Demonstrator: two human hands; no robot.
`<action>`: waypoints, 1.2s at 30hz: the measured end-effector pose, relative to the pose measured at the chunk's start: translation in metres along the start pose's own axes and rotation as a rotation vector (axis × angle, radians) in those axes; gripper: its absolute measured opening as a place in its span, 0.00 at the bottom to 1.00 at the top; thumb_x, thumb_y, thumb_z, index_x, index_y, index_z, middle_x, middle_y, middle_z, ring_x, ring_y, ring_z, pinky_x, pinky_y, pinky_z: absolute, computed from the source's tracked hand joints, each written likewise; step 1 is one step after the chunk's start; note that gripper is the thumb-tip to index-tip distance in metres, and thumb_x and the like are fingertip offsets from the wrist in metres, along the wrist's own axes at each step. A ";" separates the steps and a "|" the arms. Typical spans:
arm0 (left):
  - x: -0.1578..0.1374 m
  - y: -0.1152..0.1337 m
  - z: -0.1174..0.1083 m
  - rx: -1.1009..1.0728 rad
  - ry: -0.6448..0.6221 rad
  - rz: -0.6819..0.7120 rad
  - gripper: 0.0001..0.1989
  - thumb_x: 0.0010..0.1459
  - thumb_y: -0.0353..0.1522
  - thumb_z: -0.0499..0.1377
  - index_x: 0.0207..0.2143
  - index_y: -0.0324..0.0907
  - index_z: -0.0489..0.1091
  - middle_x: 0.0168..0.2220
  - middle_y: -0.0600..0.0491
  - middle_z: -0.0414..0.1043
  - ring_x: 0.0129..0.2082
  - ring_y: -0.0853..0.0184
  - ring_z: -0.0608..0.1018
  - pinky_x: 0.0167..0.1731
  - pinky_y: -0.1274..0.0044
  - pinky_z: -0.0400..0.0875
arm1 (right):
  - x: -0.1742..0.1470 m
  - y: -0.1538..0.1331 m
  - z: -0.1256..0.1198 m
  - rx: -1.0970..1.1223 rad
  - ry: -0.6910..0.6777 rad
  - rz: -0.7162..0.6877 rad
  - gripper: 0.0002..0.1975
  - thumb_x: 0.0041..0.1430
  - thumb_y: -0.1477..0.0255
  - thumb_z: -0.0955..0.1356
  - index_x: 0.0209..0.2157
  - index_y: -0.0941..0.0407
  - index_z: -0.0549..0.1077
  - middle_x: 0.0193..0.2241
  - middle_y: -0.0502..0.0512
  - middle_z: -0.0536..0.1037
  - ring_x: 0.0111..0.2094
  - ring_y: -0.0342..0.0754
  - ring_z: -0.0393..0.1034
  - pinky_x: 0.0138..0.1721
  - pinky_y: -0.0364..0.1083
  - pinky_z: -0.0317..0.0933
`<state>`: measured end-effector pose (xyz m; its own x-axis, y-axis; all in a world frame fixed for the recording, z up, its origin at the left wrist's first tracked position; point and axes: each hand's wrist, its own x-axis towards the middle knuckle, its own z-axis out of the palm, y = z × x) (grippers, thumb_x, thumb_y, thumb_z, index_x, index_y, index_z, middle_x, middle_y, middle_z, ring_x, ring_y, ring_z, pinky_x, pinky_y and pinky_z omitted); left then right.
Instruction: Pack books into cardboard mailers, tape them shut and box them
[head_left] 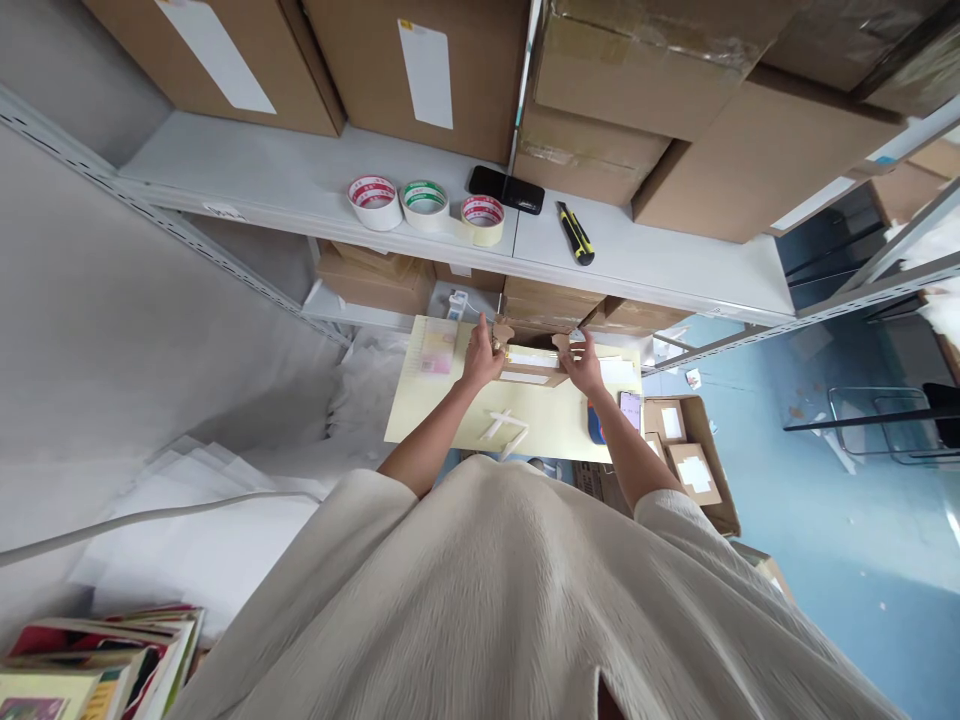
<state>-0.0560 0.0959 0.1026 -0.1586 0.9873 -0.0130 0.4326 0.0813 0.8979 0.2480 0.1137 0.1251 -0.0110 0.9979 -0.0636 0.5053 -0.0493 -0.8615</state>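
Observation:
A small cardboard box (pixel 556 380) stands on the pale yellow tabletop (pixel 420 400), white labels or tape strips on the side facing me. Its top is partly open, and small flaps stick up at both ends. My left hand (pixel 484 354) grips the left end, fingers around the flap there. At the opposite end my right hand (pixel 583 366) holds the box by its flap and corner. The inside of the box looks dark, and I cannot make out its contents. Folded white strips (pixel 510 428) lie on the table nearer to me.
A grey shelf (pixel 637 255) crosses above the table, bearing tape rolls (pixel 425 203), a black phone-like object (pixel 506 190), a yellow-black utility knife (pixel 575 235) and large cartons (pixel 420 80). A lit phone (pixel 630 408) lies by my right forearm. An open carton (pixel 709 430) holds smaller boxes at right.

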 end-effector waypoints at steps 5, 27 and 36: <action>0.005 0.000 -0.003 0.018 -0.060 0.069 0.48 0.61 0.27 0.66 0.82 0.47 0.61 0.68 0.38 0.74 0.70 0.46 0.76 0.76 0.54 0.65 | 0.001 0.001 -0.002 -0.064 -0.032 -0.075 0.47 0.63 0.46 0.74 0.78 0.47 0.65 0.60 0.66 0.78 0.53 0.63 0.77 0.62 0.67 0.76; 0.009 0.007 0.023 -0.114 -0.100 0.113 0.25 0.68 0.27 0.64 0.65 0.47 0.81 0.71 0.43 0.79 0.74 0.51 0.78 0.80 0.54 0.67 | -0.011 0.015 -0.002 -0.071 0.042 0.090 0.32 0.67 0.45 0.67 0.66 0.45 0.71 0.40 0.57 0.85 0.44 0.66 0.81 0.57 0.65 0.75; -0.033 -0.014 0.029 -0.073 -0.154 0.014 0.28 0.65 0.29 0.63 0.67 0.47 0.81 0.67 0.43 0.82 0.73 0.51 0.78 0.77 0.55 0.70 | -0.038 0.042 0.005 -0.103 -0.053 0.160 0.31 0.63 0.45 0.69 0.62 0.45 0.72 0.43 0.59 0.85 0.42 0.65 0.79 0.56 0.67 0.75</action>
<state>-0.0312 0.0659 0.0775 -0.0128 0.9979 -0.0628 0.3677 0.0631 0.9278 0.2653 0.0732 0.0889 0.0326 0.9740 -0.2240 0.5897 -0.1998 -0.7826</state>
